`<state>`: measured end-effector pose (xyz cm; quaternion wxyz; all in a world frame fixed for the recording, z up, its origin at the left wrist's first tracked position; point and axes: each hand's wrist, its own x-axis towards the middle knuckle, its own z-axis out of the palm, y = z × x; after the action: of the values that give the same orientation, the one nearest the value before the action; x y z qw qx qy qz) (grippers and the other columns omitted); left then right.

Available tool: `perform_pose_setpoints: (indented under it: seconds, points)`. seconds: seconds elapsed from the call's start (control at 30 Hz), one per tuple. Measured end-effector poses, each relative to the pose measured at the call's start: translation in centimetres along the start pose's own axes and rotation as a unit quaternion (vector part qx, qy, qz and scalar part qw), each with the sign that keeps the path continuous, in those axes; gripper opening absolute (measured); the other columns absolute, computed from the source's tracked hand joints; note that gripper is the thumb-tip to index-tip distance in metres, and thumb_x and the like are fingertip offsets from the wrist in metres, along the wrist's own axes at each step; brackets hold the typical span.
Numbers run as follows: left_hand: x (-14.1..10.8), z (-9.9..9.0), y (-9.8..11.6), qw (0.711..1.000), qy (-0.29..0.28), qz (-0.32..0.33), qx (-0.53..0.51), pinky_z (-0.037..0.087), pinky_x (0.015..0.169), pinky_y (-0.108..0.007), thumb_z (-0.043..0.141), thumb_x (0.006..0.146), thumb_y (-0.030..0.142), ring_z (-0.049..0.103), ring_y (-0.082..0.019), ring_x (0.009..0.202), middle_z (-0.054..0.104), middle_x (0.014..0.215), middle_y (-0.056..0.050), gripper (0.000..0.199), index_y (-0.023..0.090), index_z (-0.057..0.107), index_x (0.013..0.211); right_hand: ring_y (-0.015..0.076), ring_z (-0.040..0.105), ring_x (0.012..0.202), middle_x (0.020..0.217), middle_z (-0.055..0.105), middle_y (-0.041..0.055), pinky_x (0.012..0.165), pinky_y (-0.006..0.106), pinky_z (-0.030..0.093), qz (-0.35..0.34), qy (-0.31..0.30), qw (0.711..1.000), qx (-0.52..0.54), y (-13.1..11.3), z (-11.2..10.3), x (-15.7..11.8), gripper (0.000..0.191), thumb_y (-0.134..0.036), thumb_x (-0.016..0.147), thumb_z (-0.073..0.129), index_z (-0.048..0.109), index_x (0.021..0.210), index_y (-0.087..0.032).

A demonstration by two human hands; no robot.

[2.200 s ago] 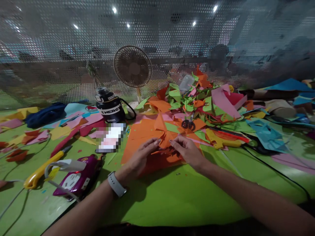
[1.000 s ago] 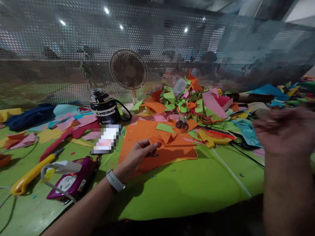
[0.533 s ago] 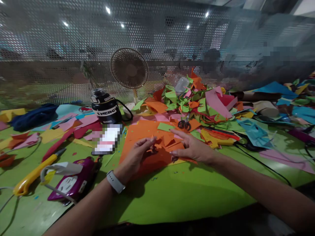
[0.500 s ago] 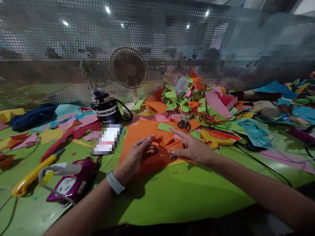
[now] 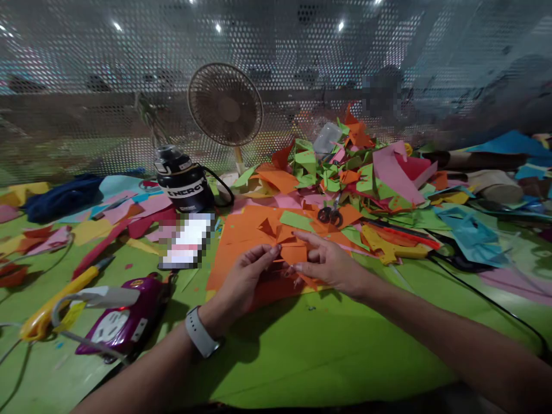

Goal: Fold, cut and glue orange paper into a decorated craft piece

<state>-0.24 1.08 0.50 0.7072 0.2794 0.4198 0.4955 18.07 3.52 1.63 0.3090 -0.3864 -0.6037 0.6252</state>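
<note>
A small folded piece of orange paper (image 5: pixel 294 252) is held up between my two hands, over a stack of orange sheets (image 5: pixel 230 244). My left hand (image 5: pixel 252 273), with a pale watch strap at the wrist, pinches the piece's left edge between thumb and fingers. From the other side, the thumb and index finger of my right hand (image 5: pixel 330 265) close on its right edge. Other cut orange scraps (image 5: pixel 268 227) lie just behind the held piece, and a green paper strip (image 5: pixel 296 221) rests on the stack. Part of the stack is hidden under my hands.
Black-handled scissors (image 5: pixel 330 216) lie behind my right hand, and a yellow glue gun (image 5: pixel 390 247) to its right. A phone (image 5: pixel 187 241), black bottle (image 5: pixel 185 181), purple power strip (image 5: pixel 123 316) and yellow-handled tool (image 5: pixel 60 302) stand left. Paper scraps (image 5: pixel 332 172) pile up behind, near a fan (image 5: pixel 226 106).
My hands have come closer together, and both now grip the folded orange piece. My right index finger and thumb have moved in to its edge. The view has shifted slightly.
</note>
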Motion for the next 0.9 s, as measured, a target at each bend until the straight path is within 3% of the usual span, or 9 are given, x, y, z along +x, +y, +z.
perform_pose_setpoints:
  seconds: [0.17, 0.23, 0.33, 0.4, 0.47, 0.6, 0.73, 0.9]
  points:
    - [0.4, -0.6, 1.5, 0.997, 0.060, 0.044, -0.004, 0.057, 0.062, -0.020, 0.081, 0.071, 0.025, 0.066, -0.010, 0.059, 0.067, 0.064, 0.003, 0.020, 0.015, 0.065, 0.074, 0.0164, 0.070, 0.069, 0.080, 0.075, 0.0059, 0.067, 0.029, 0.055, 0.081, -0.083, 0.993, 0.015, -0.8, -2.0, -0.3, 0.083, -0.025, 0.074, 0.075, 0.035, 0.146, -0.011]
    - [0.4, -0.8, 2.0, 0.996, 0.081, 0.048, -0.011, 0.057, 0.062, -0.020, 0.076, 0.077, 0.020, 0.066, -0.009, 0.059, 0.066, 0.064, 0.003, 0.013, 0.015, 0.064, 0.075, 0.0174, 0.071, 0.069, 0.079, 0.075, 0.0062, 0.072, 0.033, 0.056, 0.083, -0.115, 0.990, -0.008, -1.3, -2.9, -0.5, 0.079, -0.026, 0.076, 0.073, 0.038, 0.145, -0.012]
    - [0.2, -0.7, 2.2, 0.996, 0.093, 0.015, -0.010, 0.057, 0.060, -0.019, 0.071, 0.081, 0.016, 0.067, -0.009, 0.057, 0.066, 0.063, 0.002, 0.011, 0.015, 0.063, 0.074, 0.0208, 0.070, 0.087, 0.095, 0.074, 0.0083, 0.086, 0.043, 0.054, -0.048, -0.048, 0.993, -0.101, -1.9, -3.5, -0.8, 0.059, -0.027, 0.081, 0.068, 0.051, 0.137, -0.021]
    - [0.0, -0.4, 1.8, 0.997, 0.075, -0.017, -0.012, 0.057, 0.060, -0.019, 0.072, 0.081, 0.016, 0.067, -0.010, 0.056, 0.067, 0.062, 0.002, 0.012, 0.015, 0.063, 0.073, 0.0242, 0.060, 0.115, 0.124, 0.065, 0.0087, 0.102, 0.049, 0.044, -0.188, 0.019, 0.961, -0.201, -1.9, -3.3, -0.8, 0.046, -0.024, 0.082, 0.068, 0.061, 0.128, -0.029]
    - [-0.1, -0.2, 1.2, 0.998, 0.039, -0.038, -0.014, 0.057, 0.060, -0.019, 0.075, 0.078, 0.017, 0.067, -0.010, 0.056, 0.069, 0.063, 0.001, 0.013, 0.015, 0.064, 0.074, 0.0265, 0.040, 0.136, 0.145, 0.048, 0.0045, 0.113, 0.051, 0.030, -0.276, 0.014, 0.916, -0.292, -1.6, -2.9, -0.8, 0.042, -0.019, 0.081, 0.069, 0.067, 0.120, -0.033]
    - [0.0, -0.4, 0.3, 0.999, -0.022, -0.035, -0.002, 0.056, 0.058, -0.018, 0.082, 0.071, 0.027, 0.066, -0.009, 0.055, 0.071, 0.064, 0.001, 0.021, 0.016, 0.065, 0.074, 0.0252, 0.023, 0.145, 0.155, 0.033, -0.0012, 0.117, 0.050, 0.019, -0.320, -0.076, 0.869, -0.369, -1.2, -2.4, -0.8, 0.042, -0.008, 0.083, 0.062, 0.070, 0.114, -0.034]
    - [0.1, -0.7, 0.3, 0.999, -0.028, -0.037, -0.007, 0.056, 0.058, -0.017, 0.084, 0.068, 0.028, 0.067, -0.010, 0.058, 0.071, 0.065, 0.001, 0.023, 0.016, 0.065, 0.073, 0.0236, 0.019, 0.146, 0.158, 0.027, -0.0036, 0.119, 0.048, 0.016, -0.305, -0.089, 0.866, -0.387, -1.1, -2.6, -0.8, 0.057, -0.001, 0.079, 0.057, 0.065, 0.123, -0.036]
    - [0.1, -0.9, -0.1, 0.998, -0.050, -0.035, -0.018, 0.058, 0.060, -0.018, 0.083, 0.070, 0.028, 0.068, -0.010, 0.059, 0.070, 0.064, 0.001, 0.023, 0.015, 0.065, 0.074, 0.0239, 0.019, 0.146, 0.158, 0.027, -0.0030, 0.118, 0.047, 0.018, -0.353, -0.092, 0.840, -0.401, -0.3, -2.9, -0.1, 0.037, -0.013, 0.086, 0.062, 0.070, 0.114, -0.034]
